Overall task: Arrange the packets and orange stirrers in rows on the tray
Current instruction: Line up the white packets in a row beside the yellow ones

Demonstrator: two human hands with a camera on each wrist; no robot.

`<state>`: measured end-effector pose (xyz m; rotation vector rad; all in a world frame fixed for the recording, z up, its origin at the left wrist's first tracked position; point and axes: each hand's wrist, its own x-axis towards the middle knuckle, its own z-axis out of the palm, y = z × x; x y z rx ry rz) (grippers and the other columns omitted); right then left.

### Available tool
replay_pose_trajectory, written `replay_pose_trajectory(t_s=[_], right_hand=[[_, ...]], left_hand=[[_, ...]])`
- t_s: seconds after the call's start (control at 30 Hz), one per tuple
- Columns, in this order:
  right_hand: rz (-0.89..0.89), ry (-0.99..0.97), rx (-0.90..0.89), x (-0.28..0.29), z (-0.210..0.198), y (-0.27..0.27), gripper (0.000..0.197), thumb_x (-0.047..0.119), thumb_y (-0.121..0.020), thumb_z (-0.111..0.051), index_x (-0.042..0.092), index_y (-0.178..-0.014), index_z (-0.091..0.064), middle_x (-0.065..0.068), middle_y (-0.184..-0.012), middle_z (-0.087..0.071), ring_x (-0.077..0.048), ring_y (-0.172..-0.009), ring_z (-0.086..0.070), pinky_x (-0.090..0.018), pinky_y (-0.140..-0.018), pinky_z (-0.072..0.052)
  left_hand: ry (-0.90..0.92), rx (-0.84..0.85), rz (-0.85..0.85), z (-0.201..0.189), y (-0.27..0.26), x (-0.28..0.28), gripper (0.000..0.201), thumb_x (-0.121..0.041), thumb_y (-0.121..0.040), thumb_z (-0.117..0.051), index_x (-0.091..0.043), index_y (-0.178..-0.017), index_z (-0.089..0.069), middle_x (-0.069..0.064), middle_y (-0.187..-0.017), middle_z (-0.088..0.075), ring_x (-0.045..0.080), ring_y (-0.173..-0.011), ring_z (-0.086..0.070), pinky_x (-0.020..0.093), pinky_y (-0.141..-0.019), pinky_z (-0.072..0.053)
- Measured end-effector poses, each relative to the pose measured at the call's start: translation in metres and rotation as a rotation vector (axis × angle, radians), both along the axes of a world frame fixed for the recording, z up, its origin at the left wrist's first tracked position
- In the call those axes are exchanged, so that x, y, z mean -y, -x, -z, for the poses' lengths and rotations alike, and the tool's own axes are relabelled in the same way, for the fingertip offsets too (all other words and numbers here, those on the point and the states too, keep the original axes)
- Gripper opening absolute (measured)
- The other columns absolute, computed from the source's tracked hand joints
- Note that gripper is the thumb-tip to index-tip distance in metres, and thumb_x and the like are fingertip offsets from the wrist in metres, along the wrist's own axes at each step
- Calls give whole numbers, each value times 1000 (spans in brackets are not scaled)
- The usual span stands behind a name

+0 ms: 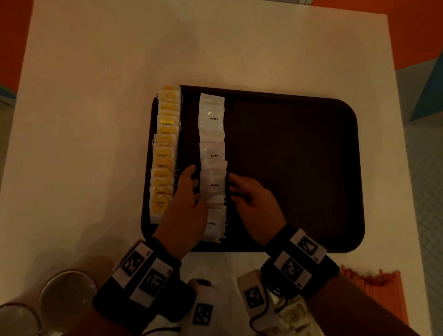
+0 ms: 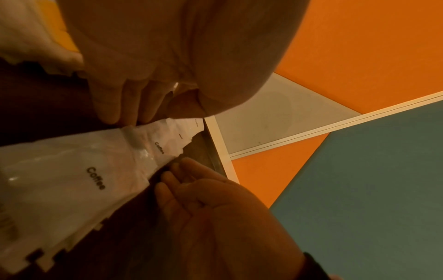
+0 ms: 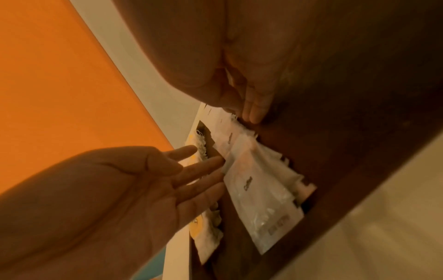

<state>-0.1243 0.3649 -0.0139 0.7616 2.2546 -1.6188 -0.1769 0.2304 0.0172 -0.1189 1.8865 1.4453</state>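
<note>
A dark brown tray (image 1: 295,160) lies on the white table (image 1: 103,79). Along its left edge runs a row of overlapping yellow packets (image 1: 164,150). Beside that runs a row of overlapping white "Coffee" packets (image 1: 212,151), also seen close up (image 2: 72,180) (image 3: 258,189). My left hand (image 1: 187,189) lies with straight fingers (image 2: 115,100) against the left side of the coffee row near its front part. My right hand (image 1: 242,193) lies with straight fingers (image 3: 254,108) against the right side. Neither hand holds anything. A bundle of orange stirrers (image 1: 375,288) lies on the table at the tray's front right.
Loose packets (image 1: 295,322) lie on the table near the front edge, partly under my right forearm. Two round metal containers (image 1: 67,291) (image 1: 9,321) stand at the front left. The tray's right half is bare. Orange and blue panels surround the table.
</note>
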Motion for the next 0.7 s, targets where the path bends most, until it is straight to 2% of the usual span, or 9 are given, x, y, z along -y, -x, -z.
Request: replay_pose_trajectory(t_s=[0.07,0.13,0.17,0.23,0.33,0.47,0.53,0.63,0.7], right_hand=[[-12,-22,-9,3,0,2,45,-6,-89,-45,12,-130,-47,-5,-134,-46,-6,-110,-48,6,-80,-37],[-3,-18,-10,5,-1,3,44,-6,-89,-44,11,-129,-48,-6,-135,-46,-7,-112,-47,4,-81,-37],[0,-23,-7,6,-1,2,44,-7,-89,-44,11,-129,-48,-6,-135,-45,-7,-113,-47,1,-84,-38],[8,-44,6,6,-2,-2,45,-6,-89,-44,12,-129,-48,-4,-135,-44,-6,-112,-46,-2,-86,-37],[36,-48,34,3,-2,-13,44,-4,-89,-45,14,-129,-49,-1,-130,-46,-4,-106,-48,1,-80,-40],[44,-41,93,6,-2,-29,39,0,-90,-47,16,-126,-51,-2,-117,-50,-12,-102,-55,-27,-94,-49],[21,-40,107,9,-3,-33,38,1,-90,-47,16,-125,-52,-2,-114,-51,-15,-101,-56,-32,-95,-49],[-17,-54,93,14,-3,-35,38,4,-92,-46,17,-126,-51,-4,-120,-52,-11,-104,-54,-12,-86,-46],[-14,-49,88,17,-3,-35,38,4,-92,-45,18,-127,-51,-3,-124,-52,-10,-106,-54,-4,-79,-41]], left_hand=[[-2,-10,5,-1,0,-1,60,0,-93,-39,-19,-144,-13,3,-131,-43,4,-99,-53,33,-94,-47],[-13,-13,12,-2,0,-1,60,4,-93,-37,-16,-144,-13,0,-124,-44,-1,-93,-52,20,-82,-49],[-16,-17,12,-3,1,-1,61,7,-92,-36,-15,-144,-13,2,-125,-43,3,-98,-51,18,-81,-48],[4,-24,15,-3,1,1,62,10,-90,-35,-14,-143,-14,7,-137,-37,12,-118,-43,20,-91,-41],[8,-8,36,-5,-7,8,63,10,-90,-34,-17,-143,-15,8,-147,-29,8,-125,-33,16,-96,-32],[4,38,52,-5,-26,20,64,9,-91,-34,-22,-144,-15,3,-146,-29,8,-123,-34,11,-84,-40],[1,47,43,-3,-30,22,64,9,-91,-34,-22,-144,-15,4,-146,-30,12,-126,-36,11,-85,-40],[-51,56,-5,-1,-31,21,63,13,-90,-31,-18,-143,-16,7,-142,-36,15,-122,-42,14,-83,-46],[-78,55,-36,1,-31,20,64,15,-89,-29,-18,-142,-17,9,-139,-39,16,-120,-45,20,-86,-45]])
